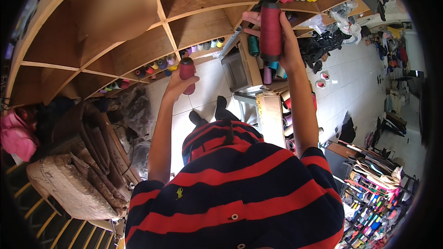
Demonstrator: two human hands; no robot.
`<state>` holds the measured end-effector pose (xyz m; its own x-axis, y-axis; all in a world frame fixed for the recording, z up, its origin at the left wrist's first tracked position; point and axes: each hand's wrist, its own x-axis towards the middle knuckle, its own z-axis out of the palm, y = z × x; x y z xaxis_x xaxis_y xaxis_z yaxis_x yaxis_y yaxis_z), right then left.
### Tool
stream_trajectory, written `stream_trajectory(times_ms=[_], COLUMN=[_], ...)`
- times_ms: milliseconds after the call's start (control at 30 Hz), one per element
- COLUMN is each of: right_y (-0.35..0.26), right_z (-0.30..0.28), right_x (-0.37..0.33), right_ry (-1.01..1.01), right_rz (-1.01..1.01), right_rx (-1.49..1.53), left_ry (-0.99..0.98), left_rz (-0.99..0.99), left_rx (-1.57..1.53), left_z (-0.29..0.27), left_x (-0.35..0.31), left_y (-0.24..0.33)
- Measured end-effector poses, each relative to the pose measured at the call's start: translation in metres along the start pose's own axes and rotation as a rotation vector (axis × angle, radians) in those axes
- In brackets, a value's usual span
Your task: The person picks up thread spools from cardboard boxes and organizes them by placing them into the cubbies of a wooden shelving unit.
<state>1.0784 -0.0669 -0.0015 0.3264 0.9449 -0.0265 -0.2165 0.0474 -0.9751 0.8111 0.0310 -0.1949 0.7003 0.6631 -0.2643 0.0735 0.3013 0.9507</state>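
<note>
We are holding two spools of dark red thread, one in each hand, up by a big wooden shelf. It looks like we are at the step of carrying spools by the shelf, with both still in our hands and not yet set down.

Our left hand is closed around the small spool. The fingers wrap its lower part and the thumb lies across its front, so the spool top sticks up out of the hand. It stands almost upright, just in front of the shelf's lower front edge, where a row of little cones sits.

Our right hand is closed around the big spool. The fingers come round from behind and the thumb presses on its left side. This spool is upright too and held higher, near the right end of the shelf.

We think a next move needs a free box in the shelf and a steady hand, so the spool stays standing. Many boxes near the top look bare.

Below us is a striped shirt and a white floor.
</note>
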Motion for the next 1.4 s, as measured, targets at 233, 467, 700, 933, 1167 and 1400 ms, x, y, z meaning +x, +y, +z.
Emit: stream_trajectory(times_ms=[233,467,700,933,1167,1400], right_y=[0.025,0.062,0.072,0.074,0.101,0.116], right_z=[0.016,0.069,0.089,0.085,0.072,0.096], right_x=[0.0,-0.012,-0.004,0.079,0.251,0.373], right_ry=[-0.057,-0.357,-0.113,-0.05,0.151,0.241], right_rz=[0.189,0.366,0.293,-0.069,-0.56,-0.712], right_rx=[0.168,0.198,0.413,0.372,-0.382,-0.526], left_ry=[0.049,-0.202,-0.056,0.166,0.316,0.392], left_rz=[0.141,0.263,0.23,0.302,0.349,0.319], left_rx=[-0.552,-0.669,-0.603,-0.395,-0.281,-0.34], left_z=[-0.015,-0.008,0.005,0.008,0.018,0.022], left_x=[-0.013,-0.023,-0.023,0.019,0.055,0.039], left_y=[0.038,0.075,0.091,0.142,0.129,0.093])
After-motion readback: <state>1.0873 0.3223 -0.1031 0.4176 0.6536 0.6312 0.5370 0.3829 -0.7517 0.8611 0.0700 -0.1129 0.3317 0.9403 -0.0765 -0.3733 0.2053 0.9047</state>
